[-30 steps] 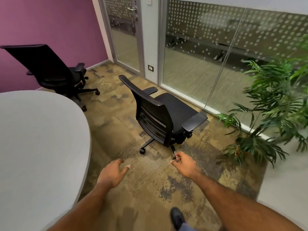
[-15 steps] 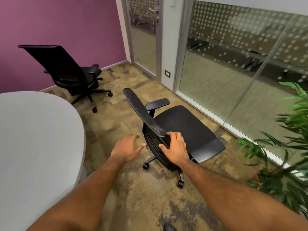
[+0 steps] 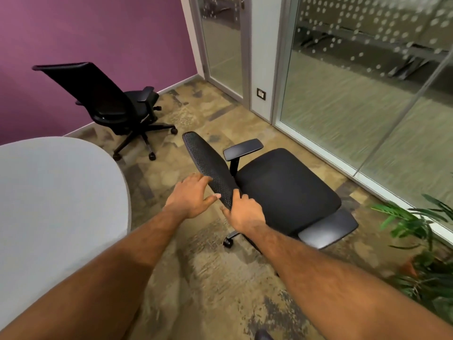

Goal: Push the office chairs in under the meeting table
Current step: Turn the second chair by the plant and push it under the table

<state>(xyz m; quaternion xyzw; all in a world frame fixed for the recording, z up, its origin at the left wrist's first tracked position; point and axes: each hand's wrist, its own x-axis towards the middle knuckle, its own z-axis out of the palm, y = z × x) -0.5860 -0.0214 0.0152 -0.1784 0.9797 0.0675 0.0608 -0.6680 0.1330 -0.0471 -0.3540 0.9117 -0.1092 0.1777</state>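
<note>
**A:** where's the near chair (image 3: 282,187) at?

**B:** on the carpet beside the meeting table (image 3: 61,192), not tucked in, seat facing the glass wall (image 3: 367,106). Right hand (image 3: 245,212) grips its backrest (image 3: 208,165) top, fingers curled over. Left hand (image 3: 191,197) lies fairly flat against the mesh.

**A:** other one?

**B:** far chair (image 3: 110,101) sits by the purple wall (image 3: 98,33). Plant (image 3: 416,222) is at the right, can't make out its pot.

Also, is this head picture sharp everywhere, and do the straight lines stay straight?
Head view: the near office chair is sharp, its mesh clear, but the carpet at the bottom and the plant at the right are smeared by motion. Head view: the wide lens makes the door frame lean and bow. Head view: the light is even, with soft shadows only.
</note>
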